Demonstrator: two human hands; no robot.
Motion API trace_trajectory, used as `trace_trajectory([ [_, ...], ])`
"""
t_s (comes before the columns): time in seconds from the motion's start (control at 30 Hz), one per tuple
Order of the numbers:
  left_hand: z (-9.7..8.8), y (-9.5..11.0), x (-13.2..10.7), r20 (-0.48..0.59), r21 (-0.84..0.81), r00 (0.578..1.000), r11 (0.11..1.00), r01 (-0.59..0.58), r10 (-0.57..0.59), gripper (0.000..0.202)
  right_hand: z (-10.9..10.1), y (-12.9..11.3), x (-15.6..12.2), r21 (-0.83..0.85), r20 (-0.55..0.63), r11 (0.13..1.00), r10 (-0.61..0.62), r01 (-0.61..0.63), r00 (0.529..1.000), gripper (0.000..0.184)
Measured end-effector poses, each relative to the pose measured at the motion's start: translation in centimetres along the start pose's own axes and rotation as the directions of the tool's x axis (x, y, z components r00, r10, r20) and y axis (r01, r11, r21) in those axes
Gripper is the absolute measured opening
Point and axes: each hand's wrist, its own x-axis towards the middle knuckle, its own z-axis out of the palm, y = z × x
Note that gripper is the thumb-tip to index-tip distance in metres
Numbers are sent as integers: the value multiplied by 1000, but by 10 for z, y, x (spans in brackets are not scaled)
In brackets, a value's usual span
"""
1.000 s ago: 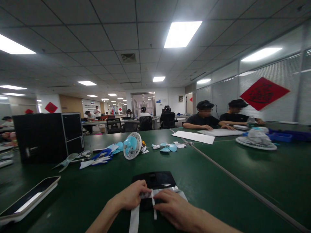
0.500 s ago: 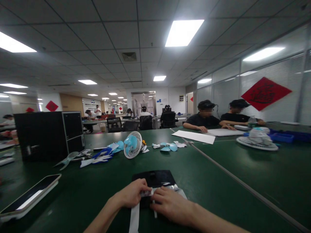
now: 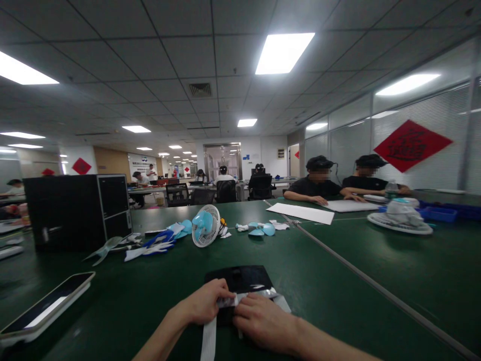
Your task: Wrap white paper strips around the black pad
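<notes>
My left hand (image 3: 210, 302) is closed in a pinch on a flat white band (image 3: 209, 339), whose ribbed length hangs below it to the bottom of the view. Close beside it, my right hand (image 3: 265, 321) has its fingers curled together and down on the band near the left fingertips. Underneath both hands lies a flat black object (image 3: 240, 277), possibly a pouch or a sheet of glossy plastic; its kind is unclear. A silvery-white strip (image 3: 266, 293) runs across it, and a pale flap sticks out on its right. My fingers hide the spot where they meet the band.
On the green table (image 3: 323, 301) are a phone on a white box (image 3: 48, 303), blue-and-white gloves (image 3: 156, 244), a small white fan (image 3: 205, 225), blue fan blades (image 3: 262, 229) and a white board (image 3: 300, 213). A black computer case (image 3: 67, 213) stands left. Two people sit across at right.
My right hand has shifted slightly, covering more of the short white end that hung below it. My left hand keeps its pinch in nearly the same place.
</notes>
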Motion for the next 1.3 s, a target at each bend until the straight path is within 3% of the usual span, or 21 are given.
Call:
trace_trajectory([
  [0.17, -3, 2, -2, 7, -16, 1000, 1000, -1, 1, 44, -15, 1, -2, 115, 55, 993, 5, -12, 998, 23],
  [0.43, 1, 0, 0, -13, -14, 1000, 1000, -5, 4, 42, -1, -1, 2, 40, 44, 999, 32, -34, 999, 16],
  [0.73, 1, -2, -1, -7, -27, 1000, 1000, -2, 2, 43, -15, 0, 0, 109, 81, 993, 42, -51, 996, 17],
  [0.97, 2, -2, 0, -10, -29, 1000, 1000, 1, -2, 44, -11, -1, 1, 97, 77, 993, 58, -65, 995, 15],
  [1.3, -1, 1, -1, -7, -24, 1000, 1000, 3, -3, 45, -15, 0, -6, 263, 81, 956, 115, -133, 990, 24],
])
